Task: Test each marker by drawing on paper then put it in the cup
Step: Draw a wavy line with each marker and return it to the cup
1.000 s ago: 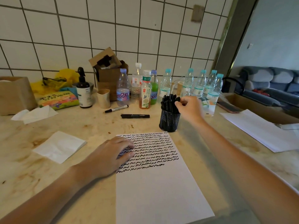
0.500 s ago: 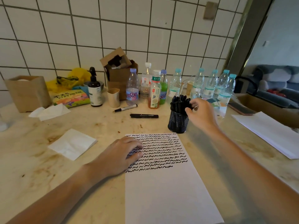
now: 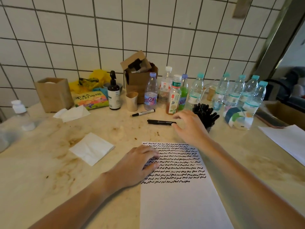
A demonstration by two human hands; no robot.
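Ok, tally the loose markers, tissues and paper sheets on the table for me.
Loose markers: 2
Tissues: 2
Paper sheets: 2
Total: 6

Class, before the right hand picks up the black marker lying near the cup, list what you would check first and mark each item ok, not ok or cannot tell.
1. Right hand empty, fingers spread: ok.
2. Black marker lies flat on the table, fingertips at its right end: ok.
3. Marker cap on: cannot tell.
4. Left hand presses the paper flat: ok.
5. Blank space left below the squiggles: ok.
6. Room in the cup, already crowded with markers: cannot tell.
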